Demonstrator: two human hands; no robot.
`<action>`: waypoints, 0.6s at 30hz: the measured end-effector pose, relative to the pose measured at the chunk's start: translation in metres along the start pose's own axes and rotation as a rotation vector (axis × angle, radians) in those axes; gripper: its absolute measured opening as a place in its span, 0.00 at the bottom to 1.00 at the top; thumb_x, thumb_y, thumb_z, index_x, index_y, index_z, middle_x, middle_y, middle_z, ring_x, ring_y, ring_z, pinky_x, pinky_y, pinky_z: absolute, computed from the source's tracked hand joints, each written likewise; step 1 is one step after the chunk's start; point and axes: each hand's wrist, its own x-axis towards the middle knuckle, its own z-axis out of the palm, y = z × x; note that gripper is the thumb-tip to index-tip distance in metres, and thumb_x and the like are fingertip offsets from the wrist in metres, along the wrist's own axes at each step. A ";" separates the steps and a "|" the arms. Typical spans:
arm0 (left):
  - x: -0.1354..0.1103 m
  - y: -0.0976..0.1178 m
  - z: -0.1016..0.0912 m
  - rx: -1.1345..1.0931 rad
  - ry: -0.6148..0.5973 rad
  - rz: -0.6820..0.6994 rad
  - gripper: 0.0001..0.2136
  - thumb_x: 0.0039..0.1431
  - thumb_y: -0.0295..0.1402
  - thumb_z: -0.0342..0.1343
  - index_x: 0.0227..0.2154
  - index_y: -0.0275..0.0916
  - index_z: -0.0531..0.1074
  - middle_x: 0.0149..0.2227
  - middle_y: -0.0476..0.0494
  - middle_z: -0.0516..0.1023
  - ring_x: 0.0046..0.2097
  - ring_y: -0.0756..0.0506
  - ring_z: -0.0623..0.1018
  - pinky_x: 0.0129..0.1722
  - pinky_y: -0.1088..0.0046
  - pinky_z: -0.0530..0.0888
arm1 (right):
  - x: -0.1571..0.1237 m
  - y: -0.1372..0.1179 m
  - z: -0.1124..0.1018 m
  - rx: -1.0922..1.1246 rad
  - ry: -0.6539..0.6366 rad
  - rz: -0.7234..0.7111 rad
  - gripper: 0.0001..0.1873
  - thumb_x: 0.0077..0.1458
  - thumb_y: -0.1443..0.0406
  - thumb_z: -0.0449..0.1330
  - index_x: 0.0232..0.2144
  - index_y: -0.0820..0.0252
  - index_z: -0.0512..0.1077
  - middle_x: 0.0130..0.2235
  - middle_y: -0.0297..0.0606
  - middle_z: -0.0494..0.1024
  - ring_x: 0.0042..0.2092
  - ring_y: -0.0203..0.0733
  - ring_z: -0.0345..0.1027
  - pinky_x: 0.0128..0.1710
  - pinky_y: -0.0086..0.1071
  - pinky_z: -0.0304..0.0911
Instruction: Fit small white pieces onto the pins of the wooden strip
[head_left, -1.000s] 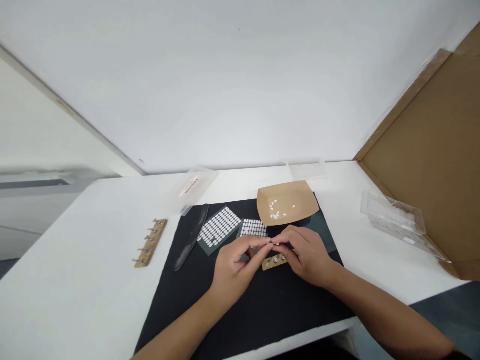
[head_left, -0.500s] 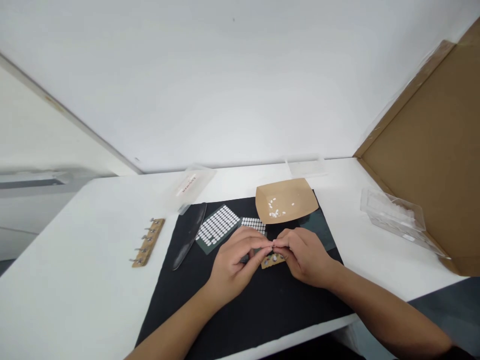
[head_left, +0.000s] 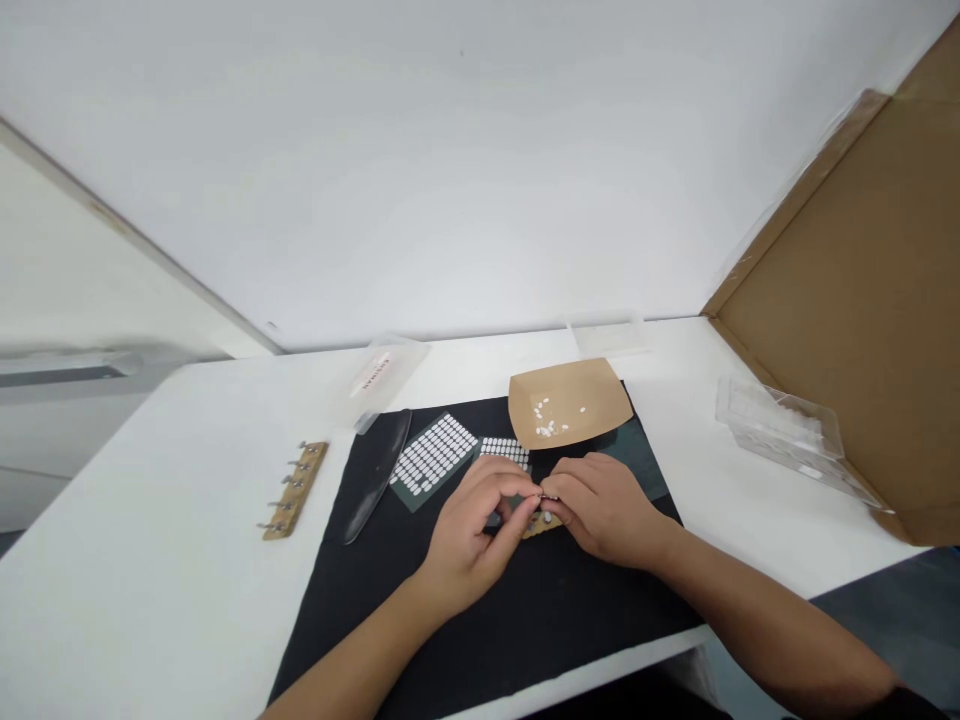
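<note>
My left hand (head_left: 472, 530) and my right hand (head_left: 611, 510) meet over the black mat, thumbs and fingertips pinched together. Between the fingertips a small metal piece (head_left: 549, 497) shows; its kind is too small to make out. Directly below them lies a tan strip (head_left: 534, 530) carrying small shiny pieces, mostly covered by the hands. Beyond the left hand are two dark sheets with rows of white oval stickers, a larger sheet (head_left: 435, 455) and a partly hidden smaller sheet (head_left: 504, 450). A cardboard tray (head_left: 600, 390) holding several loose white ovals sits behind the right hand.
On the white table at left is another tan strip (head_left: 304, 490) with metal clips standing out of it. A dark curved object (head_left: 379, 475) lies on the mat's left edge. A clear bag (head_left: 386, 375), a clear plastic box (head_left: 780, 420) and a cardboard wall (head_left: 840, 300) surround the workspace.
The fingertips have shifted slightly, and more of the metal piece shows between them on the right hand's side. The whole view has moved a little; the other objects lie as before.
</note>
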 end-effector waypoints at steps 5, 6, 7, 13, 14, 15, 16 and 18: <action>0.005 0.001 -0.004 -0.031 0.018 0.049 0.06 0.67 0.24 0.60 0.42 0.40 0.79 0.34 0.43 0.81 0.38 0.45 0.80 0.40 0.67 0.77 | -0.001 0.003 0.000 -0.009 0.002 -0.040 0.13 0.76 0.65 0.51 0.38 0.59 0.72 0.32 0.36 0.75 0.33 0.40 0.65 0.34 0.36 0.52; 0.006 0.001 -0.005 -0.034 0.019 0.059 0.06 0.67 0.25 0.60 0.42 0.40 0.80 0.34 0.42 0.81 0.37 0.45 0.80 0.40 0.67 0.77 | -0.002 0.003 -0.001 -0.008 -0.002 -0.044 0.13 0.76 0.65 0.51 0.37 0.59 0.72 0.32 0.36 0.75 0.33 0.40 0.65 0.34 0.36 0.52; 0.007 0.001 -0.006 -0.036 0.019 0.066 0.06 0.67 0.25 0.60 0.42 0.40 0.80 0.34 0.42 0.81 0.37 0.45 0.80 0.39 0.67 0.77 | -0.002 0.003 -0.001 -0.006 -0.003 -0.046 0.13 0.76 0.66 0.51 0.37 0.58 0.72 0.32 0.35 0.74 0.33 0.40 0.65 0.33 0.36 0.52; 0.006 -0.001 -0.005 -0.069 0.023 0.049 0.06 0.66 0.24 0.62 0.43 0.40 0.80 0.33 0.43 0.81 0.37 0.46 0.80 0.37 0.70 0.79 | 0.000 0.002 -0.003 0.010 0.014 -0.048 0.15 0.76 0.66 0.49 0.36 0.58 0.72 0.31 0.35 0.74 0.32 0.39 0.64 0.33 0.36 0.52; 0.004 -0.001 -0.004 -0.091 0.030 0.008 0.05 0.66 0.25 0.62 0.42 0.40 0.79 0.35 0.43 0.81 0.37 0.46 0.81 0.34 0.72 0.78 | 0.000 0.002 -0.003 0.009 0.012 -0.046 0.15 0.76 0.65 0.50 0.36 0.59 0.72 0.31 0.35 0.74 0.32 0.39 0.64 0.33 0.36 0.52; 0.004 -0.002 -0.004 -0.112 0.038 -0.035 0.04 0.67 0.26 0.62 0.42 0.39 0.79 0.36 0.42 0.80 0.37 0.46 0.81 0.30 0.74 0.78 | -0.001 0.002 -0.003 0.007 0.009 -0.041 0.15 0.76 0.65 0.50 0.37 0.59 0.72 0.31 0.35 0.74 0.32 0.39 0.64 0.33 0.36 0.52; 0.003 -0.002 -0.004 -0.127 0.045 -0.069 0.03 0.67 0.27 0.63 0.41 0.39 0.79 0.36 0.41 0.80 0.36 0.47 0.81 0.28 0.76 0.77 | -0.001 0.002 -0.003 0.005 0.004 -0.036 0.15 0.76 0.65 0.50 0.37 0.59 0.72 0.31 0.35 0.75 0.32 0.39 0.64 0.33 0.36 0.51; 0.003 -0.002 -0.004 -0.125 0.046 -0.083 0.01 0.67 0.29 0.63 0.39 0.39 0.80 0.35 0.41 0.81 0.37 0.46 0.81 0.26 0.77 0.76 | -0.001 0.002 -0.003 0.002 0.001 -0.022 0.14 0.76 0.65 0.50 0.38 0.59 0.73 0.31 0.35 0.75 0.32 0.39 0.65 0.33 0.36 0.51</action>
